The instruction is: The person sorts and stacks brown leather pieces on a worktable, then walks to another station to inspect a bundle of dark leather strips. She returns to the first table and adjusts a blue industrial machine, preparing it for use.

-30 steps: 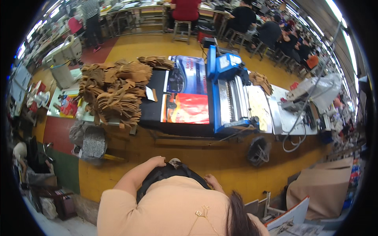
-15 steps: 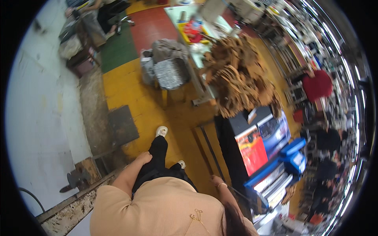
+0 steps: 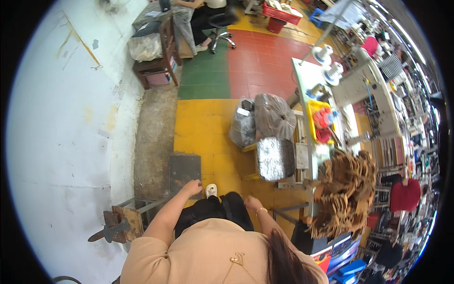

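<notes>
My left hand (image 3: pixel 192 187) hangs in front of my left side, above a dark floor plate (image 3: pixel 185 171). Its fingers look loosely curled, and nothing shows in them. On the other side, my right hand (image 3: pixel 253 203) hangs by my thigh with a bracelet at the wrist. Its fingers are curled too, with no object visible. Neither hand touches anything but perhaps my clothing. Closest to the right hand are a metal frame bar (image 3: pixel 289 207) and a yellow-legged stool with a shiny silver seat (image 3: pixel 275 159).
Brown cut pieces (image 3: pixel 347 194) are heaped on the right-hand table, behind a yellow tray (image 3: pixel 321 122) and a sewing machine (image 3: pixel 366 85). Grey plastic bags (image 3: pixel 273 117) stand beyond the stool. A metal anvil-like tool (image 3: pixel 113 231) juts out at left. A person (image 3: pixel 205 19) sits far ahead.
My view has turned and moved forward along the aisle. The stool, bags and brown heap are nearer and further right. Both hands have swung with my walking.
</notes>
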Available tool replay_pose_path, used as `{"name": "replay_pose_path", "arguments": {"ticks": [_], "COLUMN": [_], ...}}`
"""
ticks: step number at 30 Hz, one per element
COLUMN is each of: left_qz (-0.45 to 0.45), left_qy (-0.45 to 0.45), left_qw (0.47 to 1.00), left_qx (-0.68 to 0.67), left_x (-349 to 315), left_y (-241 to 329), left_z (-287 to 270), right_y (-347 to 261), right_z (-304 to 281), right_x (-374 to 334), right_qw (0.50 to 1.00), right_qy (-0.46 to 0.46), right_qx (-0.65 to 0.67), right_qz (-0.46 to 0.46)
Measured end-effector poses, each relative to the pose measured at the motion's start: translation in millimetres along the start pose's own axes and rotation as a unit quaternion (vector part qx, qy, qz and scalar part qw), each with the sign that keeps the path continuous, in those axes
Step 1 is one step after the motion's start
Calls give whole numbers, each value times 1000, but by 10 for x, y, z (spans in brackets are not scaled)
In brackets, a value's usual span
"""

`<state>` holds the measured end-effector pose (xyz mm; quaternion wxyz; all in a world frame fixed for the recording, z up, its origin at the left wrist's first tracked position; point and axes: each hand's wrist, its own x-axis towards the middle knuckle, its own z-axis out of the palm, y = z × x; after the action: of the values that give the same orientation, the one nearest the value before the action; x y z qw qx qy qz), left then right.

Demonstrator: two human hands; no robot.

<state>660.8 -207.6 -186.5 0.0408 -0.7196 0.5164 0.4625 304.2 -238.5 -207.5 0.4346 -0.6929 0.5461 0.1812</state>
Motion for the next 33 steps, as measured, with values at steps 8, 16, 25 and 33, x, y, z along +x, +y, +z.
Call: {"name": "replay_pose_path", "arguments": {"ticks": [8,16,25,33], "left_qz": [-40,-99,14,135], "left_qy": [-13,-86,201,-57], "left_qw": [999,989,945,957], "left_qx": [-14,68,-256,250], "left_x": [1091,2958,6102,8308], "left_y": [-203,3,1689,3700], "left_z": [-1004,-2924,-6119,-7210], "right_y": [-1088,-1578,-2510,-956], "right_z": [-1385,-3919,-7701,-6961], "right_x": [2005,4752,5819,6410], "right_qw": [996,843,880,876], "right_qy": [55,-203,290,219], "right_qx": [55,-388,306,320], "right_qz": [-37,-312,-219,287]}}
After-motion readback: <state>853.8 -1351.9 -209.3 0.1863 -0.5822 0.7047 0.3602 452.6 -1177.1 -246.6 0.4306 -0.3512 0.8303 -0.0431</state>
